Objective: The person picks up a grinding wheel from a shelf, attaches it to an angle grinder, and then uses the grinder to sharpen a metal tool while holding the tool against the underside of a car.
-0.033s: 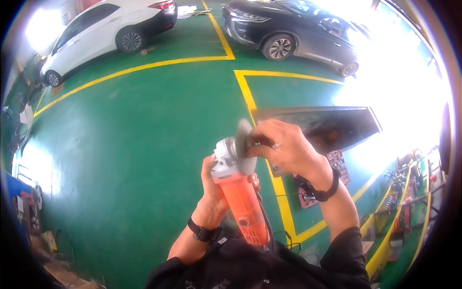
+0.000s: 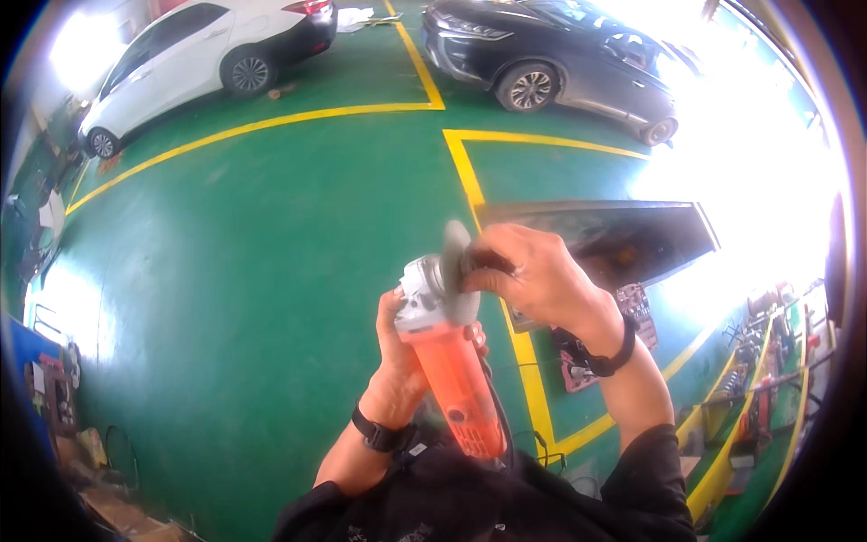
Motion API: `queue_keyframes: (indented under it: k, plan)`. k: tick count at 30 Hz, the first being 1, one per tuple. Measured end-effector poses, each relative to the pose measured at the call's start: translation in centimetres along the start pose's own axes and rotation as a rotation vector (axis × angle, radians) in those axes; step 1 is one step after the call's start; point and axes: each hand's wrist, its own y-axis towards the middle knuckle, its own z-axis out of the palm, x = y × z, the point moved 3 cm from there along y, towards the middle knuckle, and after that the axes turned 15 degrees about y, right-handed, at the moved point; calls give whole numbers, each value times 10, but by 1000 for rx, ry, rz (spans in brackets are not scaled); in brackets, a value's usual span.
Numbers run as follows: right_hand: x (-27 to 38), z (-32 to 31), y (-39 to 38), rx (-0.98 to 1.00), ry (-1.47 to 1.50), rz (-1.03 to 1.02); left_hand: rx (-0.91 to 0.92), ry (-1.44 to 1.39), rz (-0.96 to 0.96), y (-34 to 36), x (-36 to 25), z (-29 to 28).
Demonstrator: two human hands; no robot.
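An orange angle grinder (image 2: 459,388) with a silver-grey gear head stands nearly upright before my chest, its disc end on top. My left hand (image 2: 397,357) wraps round it just below the gear head, with fingertips showing on the far side. A grey disc (image 2: 455,246) sits edge-on at the right of the head, its outline blurred. My right hand (image 2: 533,271) is closed in a pinch against the disc's outer face, near its centre; what lies between the fingertips is hidden. A dark cord runs down beside the grinder's body.
A dark, shallow tray-like panel (image 2: 614,239) lies on the green floor beyond my right hand. Next to it is an open tool case (image 2: 637,316). A white car (image 2: 181,59) and a dark car (image 2: 551,63) stand ahead. Parts and racks (image 2: 750,397) line the right.
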Motion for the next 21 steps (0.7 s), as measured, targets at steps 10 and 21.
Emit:
queue_keyframes:
  k: [10, 21]
  plan:
    - [-55, -17, 76, 11, 206, -48, -70, 21, 142, 68, -44, -22]
    - [-108, -67, 185, -77, 47, -81, 32, -21, 54, 190, -128, -49]
